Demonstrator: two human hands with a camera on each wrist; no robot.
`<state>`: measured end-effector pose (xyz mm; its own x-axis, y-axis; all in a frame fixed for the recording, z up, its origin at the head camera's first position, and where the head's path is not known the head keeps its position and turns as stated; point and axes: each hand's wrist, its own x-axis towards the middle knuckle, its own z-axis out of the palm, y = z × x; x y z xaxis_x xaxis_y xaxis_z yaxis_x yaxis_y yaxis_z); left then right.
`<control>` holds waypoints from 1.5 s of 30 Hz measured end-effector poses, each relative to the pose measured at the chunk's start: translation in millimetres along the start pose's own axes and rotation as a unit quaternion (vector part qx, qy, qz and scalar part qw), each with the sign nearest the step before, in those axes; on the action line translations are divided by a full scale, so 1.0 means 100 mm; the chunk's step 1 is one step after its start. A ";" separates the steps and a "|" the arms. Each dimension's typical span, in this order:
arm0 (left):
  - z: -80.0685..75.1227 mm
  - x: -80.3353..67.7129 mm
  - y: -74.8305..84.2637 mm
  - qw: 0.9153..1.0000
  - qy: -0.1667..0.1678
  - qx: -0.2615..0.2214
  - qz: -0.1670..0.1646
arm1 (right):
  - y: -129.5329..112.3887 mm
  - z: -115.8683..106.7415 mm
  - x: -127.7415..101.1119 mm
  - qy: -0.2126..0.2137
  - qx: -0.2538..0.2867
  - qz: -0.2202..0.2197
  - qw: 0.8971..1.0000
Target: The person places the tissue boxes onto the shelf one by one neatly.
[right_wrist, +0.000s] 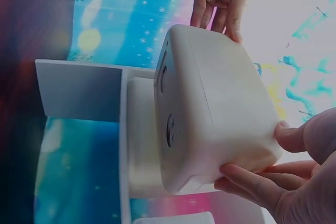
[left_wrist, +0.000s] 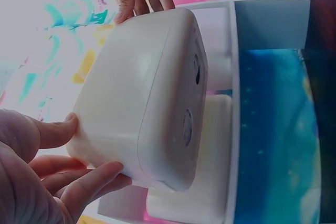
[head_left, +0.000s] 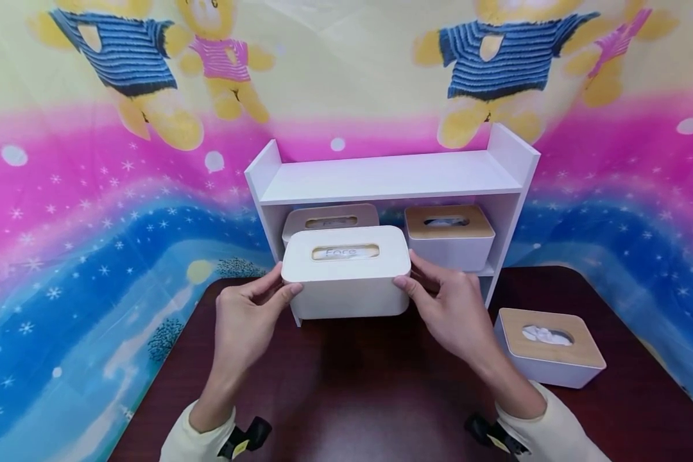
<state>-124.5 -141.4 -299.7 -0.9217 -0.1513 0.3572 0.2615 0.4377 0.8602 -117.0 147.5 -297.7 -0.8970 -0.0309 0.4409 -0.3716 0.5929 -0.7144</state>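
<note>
White plastic fills the space between both hands: the left hand (head_left: 248,321) and the right hand (head_left: 452,312) each clamp one end of a white tissue box (head_left: 346,273), thumbs on the lid edge and fingers curled round the ends, holding it clear of the dark wooden table (head_left: 352,398) just in front of the white shelf unit (head_left: 389,176). Only the wrist views show the box's underside (two small round feet are plain there), and each also shows the opposite hand's fingers hooked over the far end. The head view alone shows the lid, white with an oblong slot through which the word "Face" can be read. Behind the held box, on the shelf's lower level, sits a tissue box with a wooden lid (head_left: 330,221), partly hidden by the one in hand; a second wooden-lidded box (head_left: 449,236) stands beside it to the right. A third wooden-lidded box (head_left: 548,346), tissue showing in its slot, rests on the table near the right forearm. A bright bear-print backdrop (head_left: 92,192) hangs behind.
</note>
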 end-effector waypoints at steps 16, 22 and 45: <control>-0.16 0.21 0.28 1.000 -0.006 -0.009 0.006 | -0.31 -0.22 0.29 -0.014 -0.025 -0.003 1.000; -0.20 0.27 0.36 1.000 -0.005 -0.010 0.016 | -0.38 -0.25 0.36 -0.013 -0.026 -0.010 1.000; -0.44 0.47 0.75 0.997 0.002 -0.047 0.057 | -0.79 -0.48 0.60 0.006 -0.041 -0.031 0.999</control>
<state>-135.5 -154.8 -202.8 -0.8829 -0.1090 0.4567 0.3909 0.3681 0.8436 -129.5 137.1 -188.8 -0.8694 -0.0610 0.4903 -0.4058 0.6543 -0.6381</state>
